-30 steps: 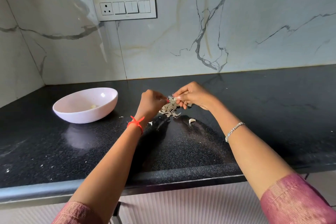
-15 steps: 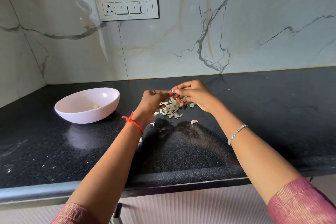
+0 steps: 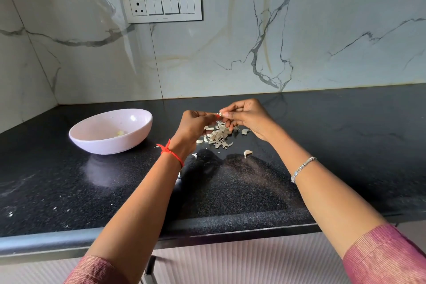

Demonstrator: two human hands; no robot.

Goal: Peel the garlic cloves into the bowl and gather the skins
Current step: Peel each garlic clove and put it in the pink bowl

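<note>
One in bowl: just one peeled clove (image 3: 120, 133) is sitting inside the bowl (image 3: 103, 145), so I'm guessing this job is only getting going.
Clove (image 3: 220, 114): it's hanging in the air right of the bowl, above the skins, pinched from both sides.
Left hand (image 3: 196, 125): fingers are curling in, thumb and fingertip clamping on the clove's left end.
Right hand (image 3: 247, 117): same deal, fingertips pressing together on the other end. Looks like it's picking at the skin, but it's too small to tell how much is coming off.
Skins (image 3: 219, 136): they're piling up loosely on the counter right of the bowl, under the hands, with a few bits straying toward the bowl. Gathering isn't done yet.
Loose cloves (image 3: 247, 153): at least two are lying right of the bowl, just beside the skins, probably waiting to be peeled.
Counter (image 3: 345, 145): I'm not seeing anything blocking the way from the hands to the bowl.
Switch plate (image 3: 162, 6): it's hanging on the marble wall above and behind the bowl, not bothering anyone.
</note>
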